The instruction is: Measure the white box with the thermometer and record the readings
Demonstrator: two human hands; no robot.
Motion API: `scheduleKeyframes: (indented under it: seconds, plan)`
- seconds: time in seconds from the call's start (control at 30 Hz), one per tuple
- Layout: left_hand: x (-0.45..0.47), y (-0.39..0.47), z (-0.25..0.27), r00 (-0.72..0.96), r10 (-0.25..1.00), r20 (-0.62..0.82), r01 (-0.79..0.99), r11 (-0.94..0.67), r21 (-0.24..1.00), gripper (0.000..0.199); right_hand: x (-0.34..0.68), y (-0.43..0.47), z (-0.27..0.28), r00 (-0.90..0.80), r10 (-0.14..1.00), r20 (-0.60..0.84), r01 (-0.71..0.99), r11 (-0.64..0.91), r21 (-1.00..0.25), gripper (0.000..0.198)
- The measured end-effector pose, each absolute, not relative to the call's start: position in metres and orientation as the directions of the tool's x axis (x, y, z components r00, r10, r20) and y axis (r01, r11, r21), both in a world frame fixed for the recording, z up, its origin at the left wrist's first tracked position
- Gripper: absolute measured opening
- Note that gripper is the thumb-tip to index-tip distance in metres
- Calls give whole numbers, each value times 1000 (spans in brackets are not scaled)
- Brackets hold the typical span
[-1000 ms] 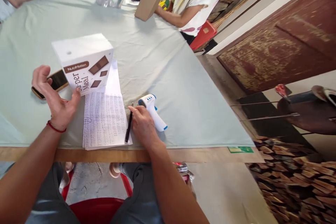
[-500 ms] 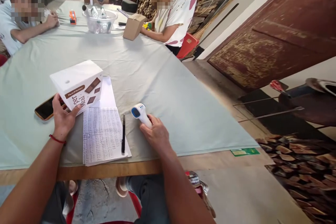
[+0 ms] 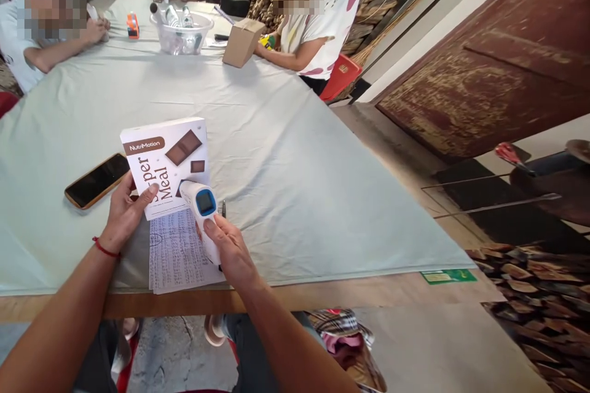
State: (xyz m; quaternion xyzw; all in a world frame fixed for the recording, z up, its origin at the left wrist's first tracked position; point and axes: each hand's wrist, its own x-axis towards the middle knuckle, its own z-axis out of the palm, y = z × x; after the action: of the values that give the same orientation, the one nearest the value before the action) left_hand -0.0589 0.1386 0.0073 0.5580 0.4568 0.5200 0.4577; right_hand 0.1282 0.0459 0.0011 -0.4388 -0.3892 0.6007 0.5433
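My left hand (image 3: 126,209) grips a white box (image 3: 161,153) printed "NutriMotion" and "Meal", its front face turned up toward me. In my right hand (image 3: 233,252) is a white infrared thermometer (image 3: 203,206) with a blue-rimmed screen, its head close in front of the box's lower right part; whether they touch I cannot tell. Beneath both lie handwritten sheets of paper (image 3: 173,258). A black pen (image 3: 224,209) on the sheets is mostly hidden by the thermometer and my right hand. Left of the box rests a smartphone (image 3: 96,181) in an orange-brown case.
Across the cloth-covered table (image 3: 313,196) stand a clear plastic tub (image 3: 182,37) of bottles, a cardboard box (image 3: 243,43) and an orange item (image 3: 133,26). Several people sit around the far side. A green card (image 3: 449,276) lies at the near edge. Firewood (image 3: 544,301) is stacked at right.
My left hand has turned the box so its printed front faces me and shifted it right. My right hand has brought the thermometer left and up to the box, over the pen.
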Motion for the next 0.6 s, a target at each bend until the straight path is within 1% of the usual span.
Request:
scheduleKeyframes:
  seconds: [0.1,0.27,0.37,0.6]
  plan:
    - [-59,139,9,56,985,161,69,-165,984,46,129,48,-3,-41,993,-114,-347,-121,-930,43]
    - [-60,140,9,79,984,162,97,-170,981,49,128,49,-11,29,989,-147,-372,-126,-920,52]
    - [-60,140,11,80,985,153,90,-160,983,51,125,49,-10,-12,990,-141,-401,-134,-906,47]
    - [-63,142,9,125,983,132,40,-138,990,56,121,50,-3,-67,986,-151,-450,-165,-878,51]
